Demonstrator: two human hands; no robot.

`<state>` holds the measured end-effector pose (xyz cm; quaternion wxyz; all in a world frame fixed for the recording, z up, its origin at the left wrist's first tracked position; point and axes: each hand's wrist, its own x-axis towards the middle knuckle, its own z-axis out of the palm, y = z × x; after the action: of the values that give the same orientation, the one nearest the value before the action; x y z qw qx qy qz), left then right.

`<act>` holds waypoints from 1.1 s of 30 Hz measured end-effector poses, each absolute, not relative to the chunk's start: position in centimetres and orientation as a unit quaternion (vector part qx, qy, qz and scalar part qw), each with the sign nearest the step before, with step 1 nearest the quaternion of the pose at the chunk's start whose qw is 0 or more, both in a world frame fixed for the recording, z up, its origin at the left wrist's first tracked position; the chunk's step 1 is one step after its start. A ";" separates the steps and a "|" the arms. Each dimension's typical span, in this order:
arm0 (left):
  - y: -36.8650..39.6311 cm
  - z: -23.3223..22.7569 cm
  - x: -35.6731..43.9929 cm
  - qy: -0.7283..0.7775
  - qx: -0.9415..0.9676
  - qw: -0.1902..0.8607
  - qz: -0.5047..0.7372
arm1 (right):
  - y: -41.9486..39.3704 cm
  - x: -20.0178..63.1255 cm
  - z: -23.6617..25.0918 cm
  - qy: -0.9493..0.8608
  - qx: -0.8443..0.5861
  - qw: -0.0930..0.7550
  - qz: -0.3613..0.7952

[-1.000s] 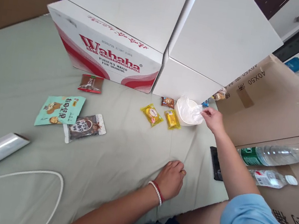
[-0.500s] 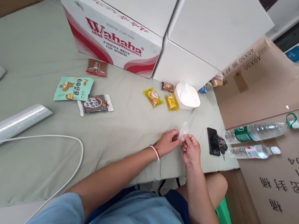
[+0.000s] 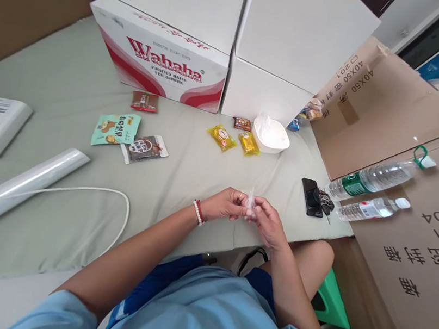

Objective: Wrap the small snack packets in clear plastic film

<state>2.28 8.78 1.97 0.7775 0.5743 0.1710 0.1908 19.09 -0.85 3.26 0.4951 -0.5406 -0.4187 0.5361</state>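
Left hand (image 3: pixel 225 205) and right hand (image 3: pixel 266 225) brought together just above the near edge of the table (image 3: pixel 72 71), fingertips meeting. Fingers of both hands pinching one small piece of clear plastic film (image 3: pixel 250 202) between them (thin, crumpled, standing up a little above the knuckles; too small to tell more). A bead bracelet (image 3: pixel 197 212) on the left wrist.

Farther back on the green cloth, well apart from the hands: a white bowl (image 3: pixel 271 135) with more clear plastic at its left rim, just beside two yellow snack packets (image 3: pixel 233 139) and a small brown packet (image 3: pixel 242 123). To the left, a mint-green snack bag (image 3: pixel 116 129) touching a dark snack bag (image 3: pixel 144 148), and a red packet (image 3: pixel 145 101) near the Wahaha carton (image 3: pixel 161 59). A plain white carton (image 3: pixel 287 42) standing beside that one.

Right of the hands, a black phone (image 3: pixel 307 196) with keys (image 3: pixel 324 202) lying against it. Two water bottles (image 3: pixel 372 193) on their sides on the brown cardboard (image 3: pixel 418 243). At the left, a roll of clear film (image 3: pixel 13 191) and a white cable (image 3: pixel 87 191).
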 end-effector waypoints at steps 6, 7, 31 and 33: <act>9.6 -0.3 0.0 0.189 0.527 0.801 0.210 | 1.1 17.5 2.3 -0.285 -0.542 0.532 0.585; 9.8 -0.6 -0.2 0.194 0.515 0.805 0.223 | 1.3 17.8 2.4 -0.268 -0.538 0.540 0.589; 10.1 -1.3 -0.2 0.219 0.716 0.516 0.417 | 0.9 20.2 3.8 -0.207 -0.496 0.579 0.613; 9.9 -1.2 0.1 0.234 0.734 0.484 0.414 | 0.9 19.7 3.7 -0.209 -0.494 0.574 0.618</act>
<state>0.09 9.92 -1.24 0.4845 0.7340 0.2339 0.4145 19.72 0.92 3.74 0.5741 -0.4944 -0.2086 0.6184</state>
